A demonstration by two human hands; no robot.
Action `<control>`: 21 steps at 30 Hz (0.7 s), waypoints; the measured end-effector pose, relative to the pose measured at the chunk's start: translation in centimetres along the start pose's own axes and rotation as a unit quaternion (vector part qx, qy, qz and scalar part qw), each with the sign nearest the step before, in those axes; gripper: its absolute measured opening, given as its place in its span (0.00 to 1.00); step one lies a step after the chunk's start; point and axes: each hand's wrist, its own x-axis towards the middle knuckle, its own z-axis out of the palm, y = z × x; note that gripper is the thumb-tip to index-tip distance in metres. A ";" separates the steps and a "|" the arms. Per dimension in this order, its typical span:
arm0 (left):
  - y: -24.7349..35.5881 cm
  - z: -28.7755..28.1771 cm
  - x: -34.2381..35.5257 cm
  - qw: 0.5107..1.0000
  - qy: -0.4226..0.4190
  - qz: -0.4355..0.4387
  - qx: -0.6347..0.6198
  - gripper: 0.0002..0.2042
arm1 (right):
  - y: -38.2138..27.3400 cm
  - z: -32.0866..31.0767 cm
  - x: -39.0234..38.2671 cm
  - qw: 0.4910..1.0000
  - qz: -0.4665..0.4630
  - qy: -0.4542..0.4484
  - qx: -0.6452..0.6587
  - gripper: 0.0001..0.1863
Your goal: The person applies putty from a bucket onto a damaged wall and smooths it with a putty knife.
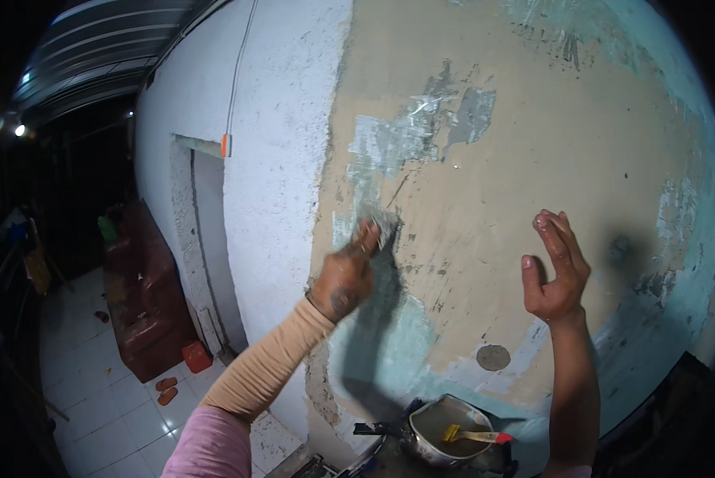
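Wall with a tan coat broken by turquoise and grey patches point(485, 191) is the working face; its left edge meets a rough white plastered wall section point(282, 119) along a near-vertical line. Left hand point(344, 280): fingers curled, pinching a pale, flat, blurred tool point(385, 226) at a stripped grey-green patch, just right of that edge; the exact kind of tool cannot be told. Right hand point(555, 279): fingers extended upward, thumb spread apart, gripping nothing; contact with the wall cannot be confirmed. A broad stretch of tan coat separates the two hands, giving lateral clearance. Below this gap, near the wall's lower part, sits a round metal pot point(426, 452). A yellow-bristled brush with a red-tipped wooden handle point(477, 436) rests with its bristles within the pot's rim and its handle overhanging the right edge.
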 end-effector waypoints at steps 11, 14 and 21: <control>0.8 -2.3 1.1 0.997 -0.064 -0.033 -0.014 0.33 | 0.2 0.0 0.4 1.000 -0.007 0.006 0.013 0.28; 2.6 -3.2 2.0 0.988 -0.108 -0.111 -0.025 0.34 | 0.0 -0.6 0.2 1.000 0.005 0.011 -0.004 0.27; 0.4 -2.3 0.7 0.997 -0.036 -0.060 -0.012 0.33 | 0.0 0.6 0.2 1.000 0.003 0.004 0.018 0.27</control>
